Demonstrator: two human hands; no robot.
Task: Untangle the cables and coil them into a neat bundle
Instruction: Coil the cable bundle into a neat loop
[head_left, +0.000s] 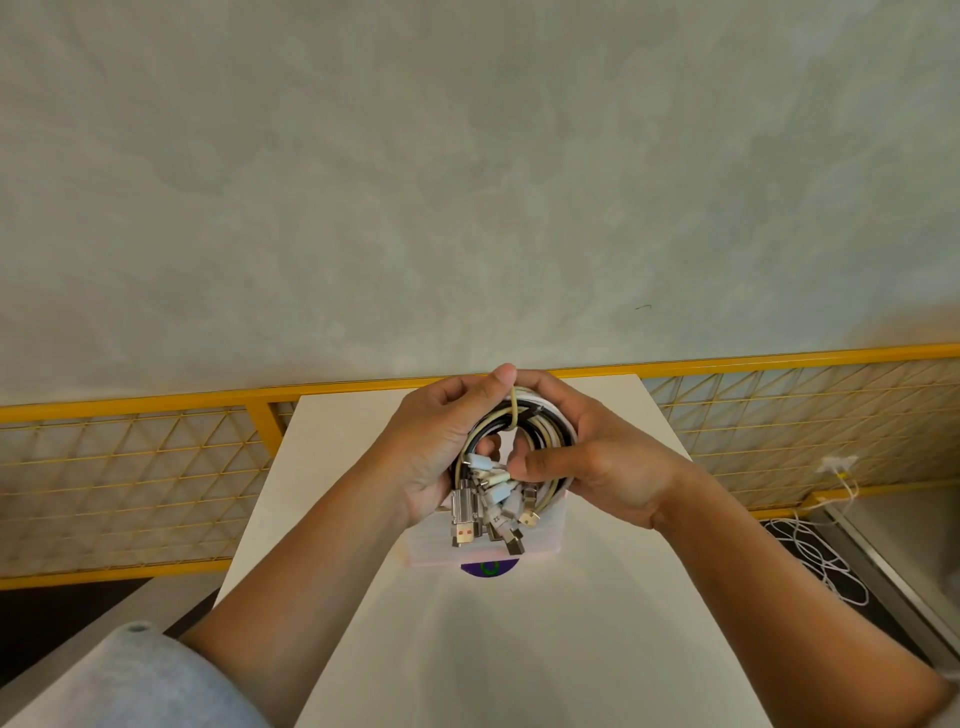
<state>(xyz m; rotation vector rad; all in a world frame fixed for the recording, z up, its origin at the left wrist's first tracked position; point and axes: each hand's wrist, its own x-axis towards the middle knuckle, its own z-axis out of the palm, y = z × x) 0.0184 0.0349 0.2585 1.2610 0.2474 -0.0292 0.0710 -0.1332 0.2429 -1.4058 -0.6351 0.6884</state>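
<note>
Together left hand (435, 448), right hand (610, 470) grip cables (546, 435) (illegible).

cable coil (524, 441) between left hand (436, 447) and right hand (602, 467) | over box (543, 548) on table (519, 654) | railing (156, 401) behind table

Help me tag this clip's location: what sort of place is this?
Probably a workshop or lab cell: a white table, a yellow wire-mesh fence behind it, and a bare grey concrete-like surface beyond.

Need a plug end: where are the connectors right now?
Head view, centre: the connectors hang below the cable coil, between left hand and right hand.
</note>
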